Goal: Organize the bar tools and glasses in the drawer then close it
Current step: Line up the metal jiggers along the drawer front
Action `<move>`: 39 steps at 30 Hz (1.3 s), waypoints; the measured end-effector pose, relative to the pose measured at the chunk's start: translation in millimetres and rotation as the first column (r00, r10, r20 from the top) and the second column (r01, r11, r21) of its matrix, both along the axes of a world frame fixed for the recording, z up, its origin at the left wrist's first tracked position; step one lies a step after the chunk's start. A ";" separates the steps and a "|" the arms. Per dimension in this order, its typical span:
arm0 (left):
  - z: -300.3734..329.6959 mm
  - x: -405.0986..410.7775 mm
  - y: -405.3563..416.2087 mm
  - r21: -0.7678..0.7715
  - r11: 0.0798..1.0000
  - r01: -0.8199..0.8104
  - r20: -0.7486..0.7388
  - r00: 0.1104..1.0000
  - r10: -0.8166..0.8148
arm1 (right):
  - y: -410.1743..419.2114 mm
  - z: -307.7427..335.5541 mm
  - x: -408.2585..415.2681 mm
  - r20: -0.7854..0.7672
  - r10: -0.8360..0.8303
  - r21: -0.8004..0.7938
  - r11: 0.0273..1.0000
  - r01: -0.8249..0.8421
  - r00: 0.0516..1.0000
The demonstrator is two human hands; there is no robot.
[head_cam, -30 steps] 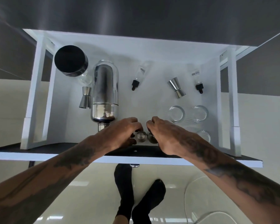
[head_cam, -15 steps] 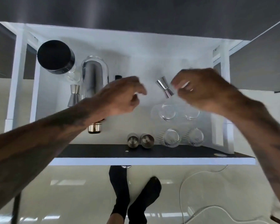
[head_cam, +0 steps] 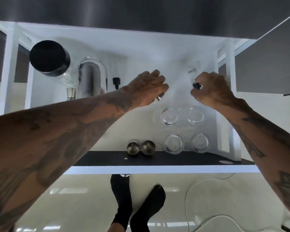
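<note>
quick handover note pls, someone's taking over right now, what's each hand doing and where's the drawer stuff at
Left hand: closed around a small steel jigger, only its end showing, mid-drawer.
Right hand: pinching the black cap of a clear dropper bottle near the back right.
Drawer: open.
Placed: four clear glasses in a square at front right; two steel cups side by side beside them at the front edge; shaker, black-lidded jar, second jigger and another dropper bottle at back left.
Left: set down the held jigger and dropper bottle, then close the drawer.
</note>
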State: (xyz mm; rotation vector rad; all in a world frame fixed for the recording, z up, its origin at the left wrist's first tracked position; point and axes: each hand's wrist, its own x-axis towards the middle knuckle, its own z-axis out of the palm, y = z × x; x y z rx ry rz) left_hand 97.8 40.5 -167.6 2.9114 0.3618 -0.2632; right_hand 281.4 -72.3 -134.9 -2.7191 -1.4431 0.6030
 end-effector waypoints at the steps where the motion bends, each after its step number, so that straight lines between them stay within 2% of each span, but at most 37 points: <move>1: -0.6 -5.2 2.9 -0.006 1.000 -0.018 -0.009 1.000 0.018 | -1.3 -0.6 -2.2 0.003 0.009 0.003 1.000 -0.009 1.000; 3: 1.7 -16.1 6.7 -0.028 0.996 -0.083 -0.016 0.996 0.082 | -1.6 -0.5 -5.2 0.001 0.006 -0.016 1.000 -0.006 1.000; 5: 10.6 -30.0 7.2 -0.171 0.961 -0.219 0.036 0.973 0.228 | 0.8 3.2 -8.0 -0.012 -0.030 -0.012 0.999 0.030 0.999; 7: 20.7 -49.5 0.7 -0.382 0.858 -0.343 0.140 0.896 0.421 | 3.9 12.5 -12.9 -0.037 -0.055 0.071 0.996 0.057 0.998; 9: 28.9 -73.7 -13.1 -0.529 0.750 -0.396 0.203 0.800 0.565 | 5.6 26.3 -25.4 -0.076 -0.011 0.197 0.980 0.025 0.997; 12: 31.7 -108.8 -40.5 -0.683 0.616 -0.392 0.156 0.746 0.647 | 2.9 49.3 -60.0 -0.216 0.160 0.294 0.951 -0.092 0.963; 15: 24.6 -123.7 -63.2 -0.693 0.603 -0.394 0.136 0.751 0.647 | -5.2 58.9 -98.8 -0.338 0.332 0.233 0.936 -0.263 0.881; 18: 20.0 -120.4 -72.4 -0.714 0.599 -0.363 0.097 0.795 0.598 | -8.7 56.3 -118.2 -0.384 0.376 0.185 0.926 -0.328 0.844; 21: 18.2 -119.2 -68.4 -0.713 0.612 -0.342 0.034 0.855 0.517 | -9.7 51.9 -118.7 -0.370 0.353 0.199 0.934 -0.298 0.859; 26: 18.6 -145.3 -53.4 -0.685 0.608 -0.403 -0.078 0.869 0.488 | -14.4 47.2 -118.4 -0.330 0.383 0.183 0.922 -0.340 0.863; 31: 21.4 -164.1 -59.5 -0.659 0.641 -0.394 -0.194 0.912 0.361 | -20.6 47.1 -120.8 -0.303 0.410 0.191 0.911 -0.366 0.861; 35: 17.3 -163.4 -66.3 -0.604 0.691 -0.398 -0.299 0.916 0.267 | -23.9 50.1 -121.7 -0.295 0.432 0.168 0.902 -0.399 0.852; 39: 15.7 -163.7 -65.1 -0.598 0.679 -0.426 -0.334 0.902 0.273 | -26.8 53.0 -124.3 -0.260 0.488 0.140 0.873 -0.468 0.833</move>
